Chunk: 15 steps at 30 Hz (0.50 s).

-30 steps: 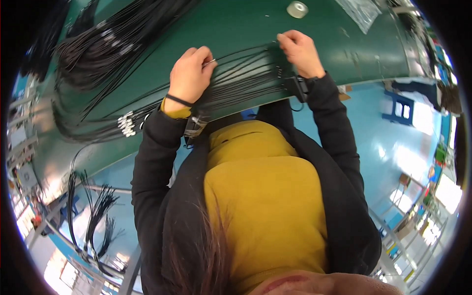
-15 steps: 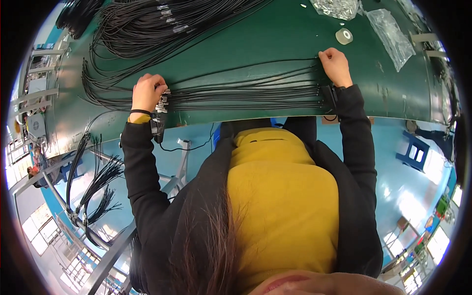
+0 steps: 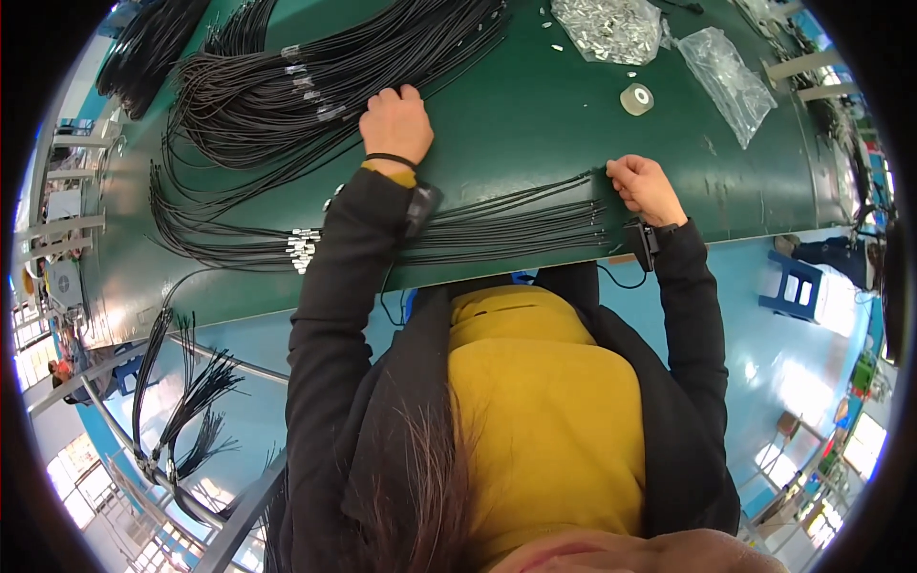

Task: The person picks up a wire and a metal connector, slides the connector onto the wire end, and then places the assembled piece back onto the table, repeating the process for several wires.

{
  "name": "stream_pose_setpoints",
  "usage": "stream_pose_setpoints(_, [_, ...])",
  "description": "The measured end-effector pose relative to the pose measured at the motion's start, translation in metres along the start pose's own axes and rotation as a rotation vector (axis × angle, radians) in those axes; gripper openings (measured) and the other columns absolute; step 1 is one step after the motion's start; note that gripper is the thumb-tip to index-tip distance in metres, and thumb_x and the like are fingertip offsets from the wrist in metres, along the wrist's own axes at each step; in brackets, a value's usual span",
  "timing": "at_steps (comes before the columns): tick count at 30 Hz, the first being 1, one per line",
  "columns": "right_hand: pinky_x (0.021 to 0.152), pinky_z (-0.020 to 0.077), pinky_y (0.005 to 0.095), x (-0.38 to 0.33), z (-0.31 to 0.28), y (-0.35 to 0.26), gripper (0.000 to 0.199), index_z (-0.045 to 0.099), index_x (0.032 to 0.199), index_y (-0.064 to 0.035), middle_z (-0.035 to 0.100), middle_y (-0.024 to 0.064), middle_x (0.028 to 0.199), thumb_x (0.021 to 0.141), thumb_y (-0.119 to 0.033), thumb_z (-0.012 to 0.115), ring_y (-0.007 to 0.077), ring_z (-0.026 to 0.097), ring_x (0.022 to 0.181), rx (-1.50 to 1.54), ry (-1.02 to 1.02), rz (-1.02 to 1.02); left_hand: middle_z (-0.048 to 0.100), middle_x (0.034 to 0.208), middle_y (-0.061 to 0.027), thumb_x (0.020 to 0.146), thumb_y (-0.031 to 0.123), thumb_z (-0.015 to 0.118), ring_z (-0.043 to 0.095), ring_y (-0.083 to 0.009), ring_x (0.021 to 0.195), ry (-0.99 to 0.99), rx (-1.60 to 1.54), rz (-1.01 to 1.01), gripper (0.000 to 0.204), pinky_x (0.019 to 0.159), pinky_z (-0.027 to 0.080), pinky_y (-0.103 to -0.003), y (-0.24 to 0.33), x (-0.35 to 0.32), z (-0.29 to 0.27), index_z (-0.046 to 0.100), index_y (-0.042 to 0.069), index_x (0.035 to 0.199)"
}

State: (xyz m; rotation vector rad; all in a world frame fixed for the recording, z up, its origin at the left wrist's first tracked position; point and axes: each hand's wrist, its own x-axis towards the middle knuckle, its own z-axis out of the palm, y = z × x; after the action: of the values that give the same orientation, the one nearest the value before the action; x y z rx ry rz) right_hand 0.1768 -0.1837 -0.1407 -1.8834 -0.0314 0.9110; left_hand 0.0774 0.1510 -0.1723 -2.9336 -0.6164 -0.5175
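My left hand (image 3: 396,126) reaches across to the near right edge of a large bundle of black cables (image 3: 239,91). Its fingers are curled down at the cables, and the tips are hidden. Thumb and fingers of my right hand (image 3: 650,189) pinch together at the right ends of a spread row of thin black cables (image 3: 516,232). A cable end shows by the fingertips. Small silver metal pieces (image 3: 303,246) sit in a short column on this row, left of my left sleeve, which covers part of the row.
At the far right of the green table (image 3: 535,124) are a clear bag of small silver pieces (image 3: 611,27), a tape roll (image 3: 637,99) and a flat clear plastic bag (image 3: 731,86). More black cables (image 3: 196,382) hang at the table's left. A blue stool (image 3: 793,285) stands to the right.
My left hand has left the silver pieces and moved away and right to the large cable bundle. My right hand sits lower in the picture, still pinching at the cable ends. The view has shifted.
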Motion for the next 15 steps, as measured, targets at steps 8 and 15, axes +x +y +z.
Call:
stream_pose_setpoints(8, [0.042, 0.0266, 0.0195, 0.028, -0.035, 0.016, 0.01, 0.052, 0.096, 0.0006, 0.048, 0.0043, 0.078, 0.089, -0.006, 0.054, 0.006, 0.039, 0.057, 0.843, -0.224, 0.078, 0.054, 0.087, -0.0111, 0.071, 0.013, 0.061, 0.059, -0.0295, 0.079, -0.193, 0.018, 0.036, 0.022, 0.059, 0.052, -0.04, 0.008, -0.022, -0.02, 0.059, 0.007, 0.092])
stream_pose_setpoints(15, [0.046, 0.0296, 0.019, 0.021, -0.018, 0.003, 0.026, 0.045, 0.111, 0.0035, 0.049, 0.0122, 0.095, 0.086, 0.008, 0.045, 0.0112, 0.043, 0.068, 1.027, -0.214, 0.02, 0.058, 0.092, -0.0096, 0.074, 0.014, 0.057, 0.058, -0.0256, 0.081, 0.166, 0.009, 0.055, 0.032, 0.062, 0.051, -0.039, 0.045, 0.022, 0.019, 0.059, 0.003, 0.104])
